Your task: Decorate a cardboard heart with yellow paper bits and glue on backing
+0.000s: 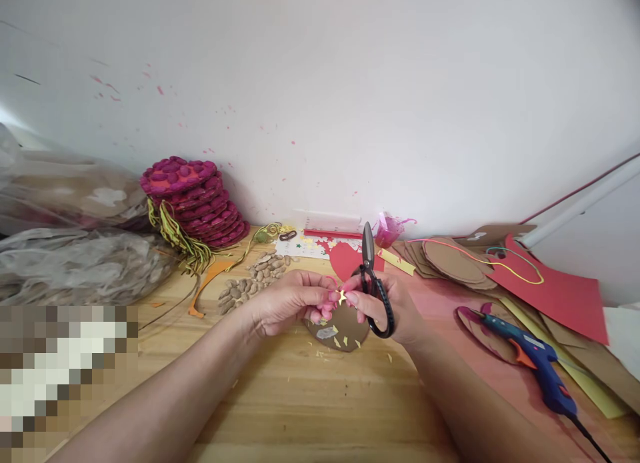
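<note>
A small yellow star [341, 297] is pinched between the fingertips of both hands, above a brown cardboard disc [345, 323] strewn with yellow scraps. My left hand [296, 298] grips the star's left side. On its right side are the fingers of my right hand [383, 298], which also carries black scissors [369, 246], the handles looped round the fingers and the blades pointing up. Behind the hands lies a red paper piece [345, 260], beside a white sheet [293, 248] scattered with small stars.
Stacked magenta discs [193, 200] with green cords stand back left, near shells [245, 286] and plastic bags [80, 263]. At right lie a blue glue gun [545, 366] with its cable, cardboard discs [455, 263] and red sheets [565, 290]. A pink-stained cup [387, 228] stands by the wall.
</note>
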Available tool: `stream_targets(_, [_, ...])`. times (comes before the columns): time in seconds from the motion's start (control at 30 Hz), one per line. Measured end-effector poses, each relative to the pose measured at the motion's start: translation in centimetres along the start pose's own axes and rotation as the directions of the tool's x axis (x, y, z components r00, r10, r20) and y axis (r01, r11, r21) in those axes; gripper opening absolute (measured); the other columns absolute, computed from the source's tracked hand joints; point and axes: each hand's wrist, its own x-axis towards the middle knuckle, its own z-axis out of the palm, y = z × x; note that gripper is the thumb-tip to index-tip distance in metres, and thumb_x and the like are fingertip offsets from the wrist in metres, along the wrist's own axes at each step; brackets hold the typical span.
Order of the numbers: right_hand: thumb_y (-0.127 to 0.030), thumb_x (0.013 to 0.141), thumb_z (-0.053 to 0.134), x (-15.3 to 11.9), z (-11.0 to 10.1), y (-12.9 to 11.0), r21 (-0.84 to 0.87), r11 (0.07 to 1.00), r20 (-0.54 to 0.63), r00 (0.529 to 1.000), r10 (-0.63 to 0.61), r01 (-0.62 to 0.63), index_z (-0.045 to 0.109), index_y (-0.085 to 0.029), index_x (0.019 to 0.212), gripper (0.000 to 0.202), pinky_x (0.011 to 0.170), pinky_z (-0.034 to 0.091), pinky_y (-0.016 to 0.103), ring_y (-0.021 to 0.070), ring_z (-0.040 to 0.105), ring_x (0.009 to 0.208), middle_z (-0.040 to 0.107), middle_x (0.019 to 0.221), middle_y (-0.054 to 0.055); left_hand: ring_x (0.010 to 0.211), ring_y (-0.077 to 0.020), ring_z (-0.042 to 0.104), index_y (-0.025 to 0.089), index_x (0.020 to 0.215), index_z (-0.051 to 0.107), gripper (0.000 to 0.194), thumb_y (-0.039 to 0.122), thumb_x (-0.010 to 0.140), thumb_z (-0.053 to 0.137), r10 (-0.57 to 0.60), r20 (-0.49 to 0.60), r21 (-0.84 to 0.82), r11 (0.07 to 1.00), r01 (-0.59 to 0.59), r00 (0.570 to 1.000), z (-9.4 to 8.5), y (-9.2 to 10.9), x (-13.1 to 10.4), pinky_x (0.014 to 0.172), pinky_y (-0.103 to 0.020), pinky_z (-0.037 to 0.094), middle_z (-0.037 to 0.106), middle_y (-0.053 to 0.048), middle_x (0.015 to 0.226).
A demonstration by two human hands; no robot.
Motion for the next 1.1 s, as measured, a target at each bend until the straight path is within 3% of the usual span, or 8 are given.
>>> stream_targets(0.4, [-0.027, 0.074, 0.075, -0.3, 0.3, -0.6, -0.048, 0.997, -0.029, 0.997, -0.067, 0.066, 0.069, -0.017, 0.076, 0.012, 0.040, 0.039, 0.017, 0.0062, 0.052, 0.043, 0.058, 0.057, -0.004, 0.058, -0.0067, 0.057, 0.009, 0.085, 0.070, 0.019, 0.025, 0.076, 0.073, -0.019, 0.055, 0.051, 0.999, 0.016, 0.998, -0.2, 0.1, 0.0, 0.051, -0.014, 0.039, 0.059, -0.001, 0.065])
stream_targets(0.7, [-0.028, 0.075, 0.075, -0.1, -0.4, 0.4, 0.082, 0.996, 0.116, 0.992, -0.050, 0.040, 0.071, -0.018, 0.084, 0.014, 0.042, 0.039, 0.018, 0.0069, 0.056, 0.045, 0.061, 0.064, -0.003, 0.057, -0.0062, 0.056, 0.011, 0.076, 0.066, 0.018, 0.027, 0.075, 0.075, -0.039, 0.091, 0.046, 0.998, 0.035, 0.995, 0.0, 0.2, -0.1, 0.052, -0.014, 0.040, 0.060, -0.001, 0.064])
stream_targets(1.1, [-0.028, 0.077, 0.074, -0.1, -0.4, 1.0, 0.102, 0.994, 0.151, 0.987, -0.055, 0.039, 0.066, -0.016, 0.079, 0.015, 0.043, 0.037, 0.018, 0.0072, 0.055, 0.046, 0.060, 0.062, -0.003, 0.058, -0.0068, 0.056, 0.011, 0.079, 0.066, 0.019, 0.027, 0.075, 0.075, -0.049, 0.142, 0.047, 0.998, 0.043, 0.989, 0.0, 0.0, -0.1, 0.052, -0.016, 0.040, 0.062, -0.002, 0.067])
